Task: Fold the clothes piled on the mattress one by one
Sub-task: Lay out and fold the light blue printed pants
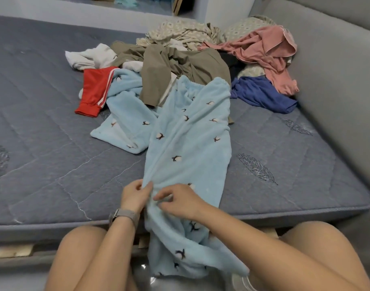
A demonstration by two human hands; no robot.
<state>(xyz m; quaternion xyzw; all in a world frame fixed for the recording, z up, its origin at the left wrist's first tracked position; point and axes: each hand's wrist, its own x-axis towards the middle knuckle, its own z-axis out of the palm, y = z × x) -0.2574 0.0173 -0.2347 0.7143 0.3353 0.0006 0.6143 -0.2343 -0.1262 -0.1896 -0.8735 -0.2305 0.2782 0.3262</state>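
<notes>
Light blue fleece pyjama trousers (190,139) with small flower prints lie lengthwise on the grey-blue mattress (53,164), waistband far, legs hanging over the near edge. My left hand (134,195) pinches the trousers' left edge near the mattress front. My right hand (179,201) pinches the fabric just beside it. The pile behind holds a matching light blue top (125,114), a red garment with white stripes (93,91), olive clothes (179,64), a white piece (91,56), a pink garment (268,49), a dark blue one (261,93) and floral cloth (184,31).
A grey padded wall (337,80) runs along the mattress's right side. My bare knees (85,259) are at the near edge, over a slatted bed base (13,250). A watch (122,215) is on my left wrist. Bare mattress stretches to the left.
</notes>
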